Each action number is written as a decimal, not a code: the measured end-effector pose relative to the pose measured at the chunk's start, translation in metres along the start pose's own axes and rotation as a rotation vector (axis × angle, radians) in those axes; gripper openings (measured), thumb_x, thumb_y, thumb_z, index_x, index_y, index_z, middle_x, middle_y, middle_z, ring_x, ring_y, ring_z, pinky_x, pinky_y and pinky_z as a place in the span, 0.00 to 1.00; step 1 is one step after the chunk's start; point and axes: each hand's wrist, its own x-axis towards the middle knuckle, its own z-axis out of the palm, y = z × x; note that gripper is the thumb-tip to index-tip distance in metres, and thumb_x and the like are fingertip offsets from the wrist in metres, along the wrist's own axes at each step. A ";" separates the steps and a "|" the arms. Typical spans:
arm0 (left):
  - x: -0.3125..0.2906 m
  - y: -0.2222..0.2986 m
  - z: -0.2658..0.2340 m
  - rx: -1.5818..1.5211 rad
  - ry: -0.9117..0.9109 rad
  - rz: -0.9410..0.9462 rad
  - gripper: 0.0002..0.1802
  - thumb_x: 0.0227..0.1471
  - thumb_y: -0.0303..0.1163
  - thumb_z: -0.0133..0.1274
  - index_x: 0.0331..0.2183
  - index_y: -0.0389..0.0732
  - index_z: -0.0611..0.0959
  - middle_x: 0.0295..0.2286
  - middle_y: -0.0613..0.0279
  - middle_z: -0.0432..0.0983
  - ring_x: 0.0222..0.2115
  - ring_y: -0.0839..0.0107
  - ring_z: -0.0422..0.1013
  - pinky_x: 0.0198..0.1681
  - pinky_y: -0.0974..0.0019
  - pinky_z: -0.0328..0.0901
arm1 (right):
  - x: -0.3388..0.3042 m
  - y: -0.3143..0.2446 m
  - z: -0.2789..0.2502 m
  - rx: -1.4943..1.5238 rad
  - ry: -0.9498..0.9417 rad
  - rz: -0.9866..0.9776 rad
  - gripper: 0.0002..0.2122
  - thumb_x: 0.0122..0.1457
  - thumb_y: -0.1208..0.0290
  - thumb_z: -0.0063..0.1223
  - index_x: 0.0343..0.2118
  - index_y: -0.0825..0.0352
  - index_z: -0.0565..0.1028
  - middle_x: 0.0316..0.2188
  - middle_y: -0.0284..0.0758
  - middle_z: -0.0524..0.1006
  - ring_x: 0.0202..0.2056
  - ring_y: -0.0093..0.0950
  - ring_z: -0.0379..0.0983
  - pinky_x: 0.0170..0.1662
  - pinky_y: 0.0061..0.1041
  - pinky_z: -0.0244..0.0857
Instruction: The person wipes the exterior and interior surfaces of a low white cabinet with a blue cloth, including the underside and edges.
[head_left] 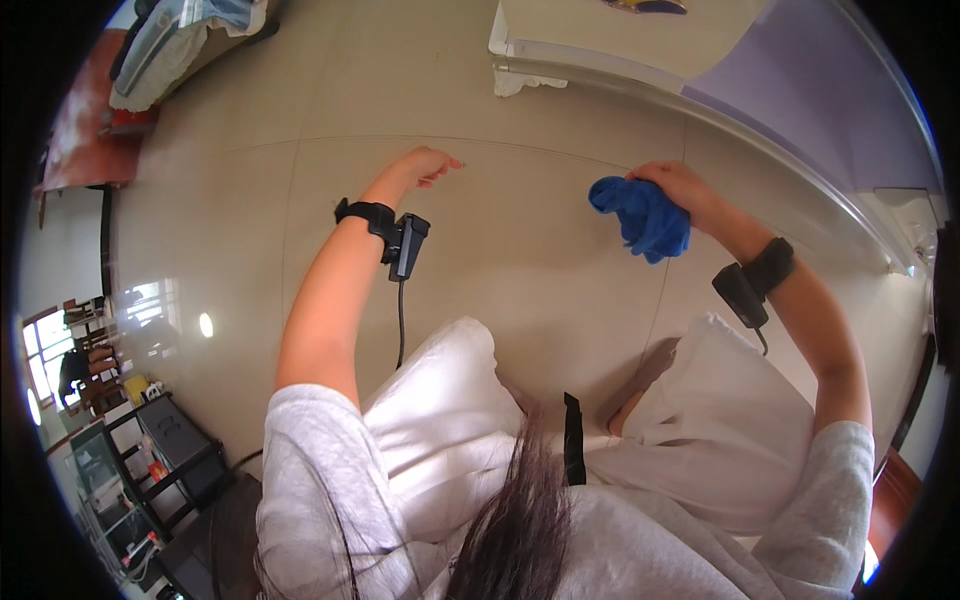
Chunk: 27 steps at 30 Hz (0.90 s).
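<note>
My right hand (672, 180) is closed on a crumpled blue cloth (648, 222), which hangs in loose folds over the floor. My left hand (425, 166) is out ahead to the left, its fingers curled in and the thumb and forefinger brought together at the tips. Whatever is between those fingertips is too small to make out. Both hands are above the beige tiled floor (520, 230), well apart from each other. On each forearm near the wrist sits a black strapped device, the left device (405, 245) and the right device (742, 290), each with a cable.
A pale cabinet or bed-like piece with a metal edge rail (620, 85) and a lilac panel (810, 70) runs along the upper right. Fabric-covered furniture (190, 50) stands at the upper left. A black shelf rack (165, 450) with assorted items is at the lower left.
</note>
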 end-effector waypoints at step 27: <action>-0.016 -0.072 0.044 1.526 -0.171 -0.405 0.23 0.40 0.29 0.50 0.44 0.47 0.72 0.39 0.57 0.71 0.36 0.62 0.70 0.32 0.58 0.64 | 0.003 0.006 -0.008 0.029 -0.008 0.041 0.10 0.51 0.67 0.46 0.31 0.68 0.74 0.28 0.37 0.73 0.28 0.27 0.71 0.34 0.23 0.67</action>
